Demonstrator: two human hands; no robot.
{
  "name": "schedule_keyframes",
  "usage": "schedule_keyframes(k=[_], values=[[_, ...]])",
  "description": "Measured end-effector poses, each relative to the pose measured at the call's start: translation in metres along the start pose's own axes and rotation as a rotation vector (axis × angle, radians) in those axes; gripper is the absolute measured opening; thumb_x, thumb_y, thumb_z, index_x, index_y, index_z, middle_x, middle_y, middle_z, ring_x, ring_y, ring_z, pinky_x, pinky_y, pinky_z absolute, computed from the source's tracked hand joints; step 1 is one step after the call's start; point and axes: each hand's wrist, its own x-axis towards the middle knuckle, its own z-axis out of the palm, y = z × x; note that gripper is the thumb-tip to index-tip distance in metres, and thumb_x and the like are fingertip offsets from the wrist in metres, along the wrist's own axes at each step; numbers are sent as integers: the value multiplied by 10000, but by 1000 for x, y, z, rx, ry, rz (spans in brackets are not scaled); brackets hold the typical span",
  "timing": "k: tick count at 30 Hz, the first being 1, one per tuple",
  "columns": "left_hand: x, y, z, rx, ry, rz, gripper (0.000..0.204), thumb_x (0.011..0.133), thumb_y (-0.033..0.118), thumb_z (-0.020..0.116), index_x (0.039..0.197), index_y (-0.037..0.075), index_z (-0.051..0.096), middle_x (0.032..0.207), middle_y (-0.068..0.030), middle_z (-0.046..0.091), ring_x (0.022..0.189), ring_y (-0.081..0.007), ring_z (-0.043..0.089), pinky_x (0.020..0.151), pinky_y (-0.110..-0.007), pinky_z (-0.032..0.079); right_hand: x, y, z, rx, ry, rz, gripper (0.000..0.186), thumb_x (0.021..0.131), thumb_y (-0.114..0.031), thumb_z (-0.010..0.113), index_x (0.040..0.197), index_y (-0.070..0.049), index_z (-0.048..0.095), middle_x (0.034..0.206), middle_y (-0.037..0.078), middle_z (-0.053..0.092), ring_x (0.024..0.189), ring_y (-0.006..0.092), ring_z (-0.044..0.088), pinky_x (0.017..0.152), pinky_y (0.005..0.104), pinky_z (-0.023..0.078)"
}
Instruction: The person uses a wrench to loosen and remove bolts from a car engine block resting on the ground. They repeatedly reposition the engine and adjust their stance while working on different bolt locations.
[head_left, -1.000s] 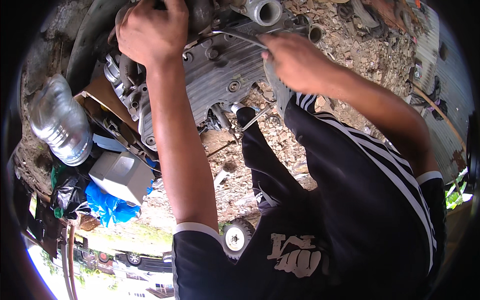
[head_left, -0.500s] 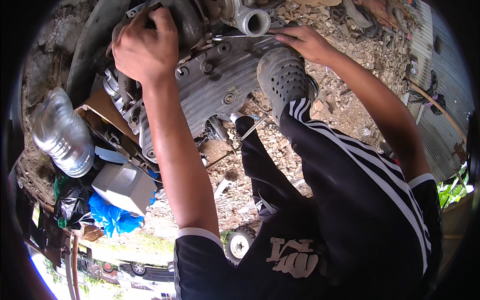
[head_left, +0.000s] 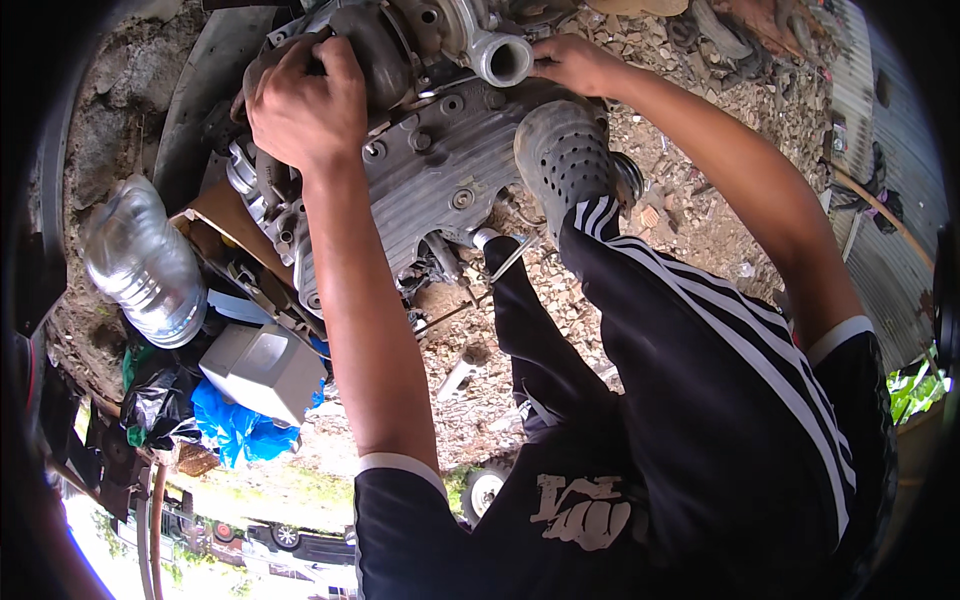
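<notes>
A large grey metal engine (head_left: 430, 165) with bolts along its ribbed side lies before me. On top sits a turbocharger (head_left: 500, 60) with a round open outlet. My left hand (head_left: 308, 108) curls over a dark, rounded metal pipe (head_left: 375, 60) at the top left; its fingertips are hidden. Behind the outlet, at its right, is my right hand (head_left: 575, 66), fingers bent and partly covered by the outlet. It grips the end of a thin silvery wrench (head_left: 455, 86), which runs left between turbocharger and engine. My shoe (head_left: 562, 150) rests against the engine's right side.
Rubble (head_left: 680, 200) covers the ground. At left are a clear plastic bottle (head_left: 145, 265), a white plastic container (head_left: 262, 365), a blue bag (head_left: 240, 425) and a cardboard piece (head_left: 225, 225). Corrugated metal sheets (head_left: 880, 170) stand at right. A metal rod (head_left: 455, 315) lies below the engine.
My right hand has moved left, close behind the outlet, and its fingers are more bent. The left hand stays on the pipe. The whole view has shifted slightly.
</notes>
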Motion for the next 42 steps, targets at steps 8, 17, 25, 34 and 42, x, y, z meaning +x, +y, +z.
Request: schedule_keyframes(k=[8,17,25,34,42], values=[[0,-6,-1,51,-21,1,319,812,363,599,892,143,817,822,-146,742,775,-362,723,726,-443,573,-75,-183,-24,-376,31,-97,362,804,67,588,1155,150,620,942,258,658,761,353,719,630,381,618],[1,-1,-5,41,-30,-35,324,810,367,604,896,142,821,832,-170,741,799,-379,722,766,-447,580,-99,-73,-24,-45,211,-129,295,966,-142,605,1217,1,667,1046,212,680,983,365,662,857,439,529],[4,3,-13,-11,-13,43,286,804,275,624,820,37,782,791,-193,719,777,-370,695,846,-454,541,-52,-23,-9,158,110,-49,418,1038,-316,567,1256,33,642,1160,194,698,1096,316,659,970,378,482],[11,15,-15,-32,-7,58,272,778,239,638,736,-1,760,743,-194,710,750,-351,680,871,-446,522,10,22,-1,3,72,-40,357,954,-302,683,1228,-72,681,1104,178,724,1022,306,698,917,395,515],[10,2,-19,-21,9,55,250,788,224,640,746,10,762,766,-192,716,756,-359,679,849,-442,528,-69,-165,-3,-299,116,-34,335,953,-64,531,1260,42,615,1011,258,671,885,389,704,825,463,579]])
